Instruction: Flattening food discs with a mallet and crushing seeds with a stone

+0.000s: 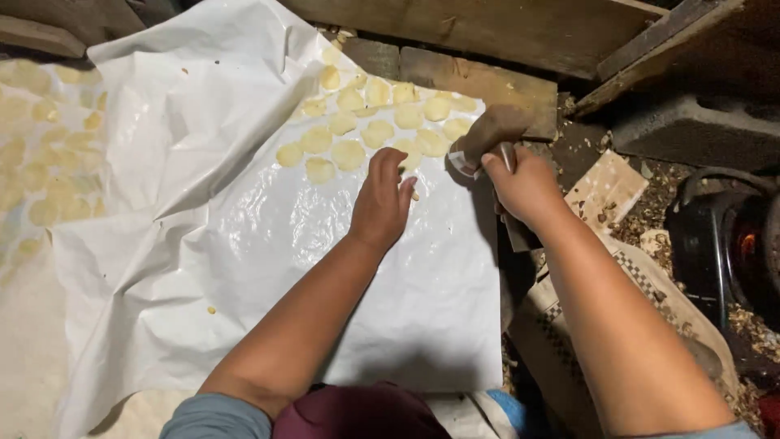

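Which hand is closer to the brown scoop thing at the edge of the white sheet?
The right hand. Its fingers grip the brown scoop at the white sheet's right edge. The left hand lies apart from it, palm down on the sheet beside the pale yellow slices.

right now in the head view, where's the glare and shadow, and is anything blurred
In the head view, glare shines off the crinkled white sheet just left of the left hand; both forearms cast shadow over its lower right part; the right hand and the brown tool it grips look slightly soft; the pale round slices are evenly lit, and the far right corner is dark except for an orange glow.
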